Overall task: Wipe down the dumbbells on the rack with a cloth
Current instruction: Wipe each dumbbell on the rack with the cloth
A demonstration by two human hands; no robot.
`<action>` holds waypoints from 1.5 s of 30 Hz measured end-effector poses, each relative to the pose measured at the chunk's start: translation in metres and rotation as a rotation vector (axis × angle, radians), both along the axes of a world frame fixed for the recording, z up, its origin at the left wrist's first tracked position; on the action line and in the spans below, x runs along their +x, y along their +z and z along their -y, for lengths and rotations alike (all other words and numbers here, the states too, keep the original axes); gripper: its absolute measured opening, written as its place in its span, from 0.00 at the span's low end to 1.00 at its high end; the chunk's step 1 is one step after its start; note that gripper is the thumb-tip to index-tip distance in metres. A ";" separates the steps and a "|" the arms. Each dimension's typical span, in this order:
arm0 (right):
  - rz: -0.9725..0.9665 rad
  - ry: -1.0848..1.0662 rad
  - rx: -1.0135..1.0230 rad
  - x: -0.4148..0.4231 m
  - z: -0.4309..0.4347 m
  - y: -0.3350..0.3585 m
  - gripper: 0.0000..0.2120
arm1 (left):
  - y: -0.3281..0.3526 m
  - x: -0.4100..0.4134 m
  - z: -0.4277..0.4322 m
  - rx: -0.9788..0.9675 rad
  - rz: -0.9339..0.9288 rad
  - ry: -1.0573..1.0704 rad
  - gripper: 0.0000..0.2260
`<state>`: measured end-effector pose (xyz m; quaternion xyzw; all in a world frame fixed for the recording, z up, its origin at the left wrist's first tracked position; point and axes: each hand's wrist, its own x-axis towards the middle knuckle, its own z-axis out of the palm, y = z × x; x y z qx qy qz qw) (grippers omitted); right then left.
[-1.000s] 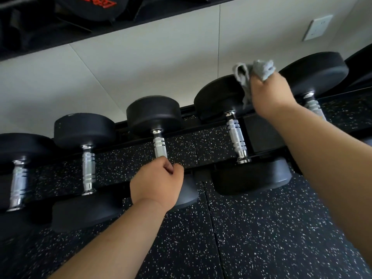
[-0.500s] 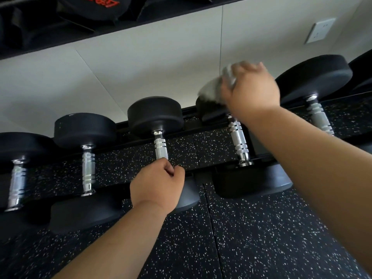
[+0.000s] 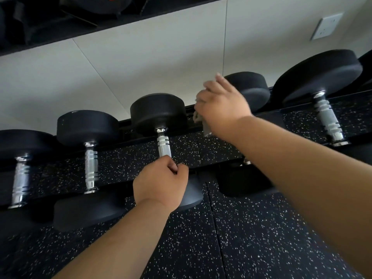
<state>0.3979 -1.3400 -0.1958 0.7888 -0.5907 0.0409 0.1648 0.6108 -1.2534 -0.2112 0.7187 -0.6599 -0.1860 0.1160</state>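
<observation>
Head view: left hand (image 3: 161, 183) curls round the handle of the middle dumbbell (image 3: 159, 113), steadying it. Right hand (image 3: 221, 107), blurred, clutches the grey cloth (image 3: 207, 130) between that dumbbell's far head and its neighbour (image 3: 251, 89). Wiping looks mid-row; the next move likely needs the cloth pressed onto the steadied head.

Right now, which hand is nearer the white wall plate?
Right. The right hand, holding the cloth, is below-left of the plate; the left hand grips a dumbbell handle farther down.

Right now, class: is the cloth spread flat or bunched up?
Bunched: the cloth hangs crumpled beneath the right hand, which grips it.
</observation>
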 end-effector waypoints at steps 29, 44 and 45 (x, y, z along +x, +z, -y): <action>1.049 -0.850 0.135 -0.073 -0.008 0.031 0.33 | 0.002 0.001 0.000 -0.001 0.019 -0.019 0.14; 0.637 -0.498 -0.096 -0.055 -0.003 0.033 0.29 | -0.003 0.002 0.000 0.001 0.024 -0.019 0.13; 0.622 -0.500 -0.114 -0.047 -0.004 0.032 0.28 | -0.003 0.002 0.000 0.002 0.022 -0.016 0.12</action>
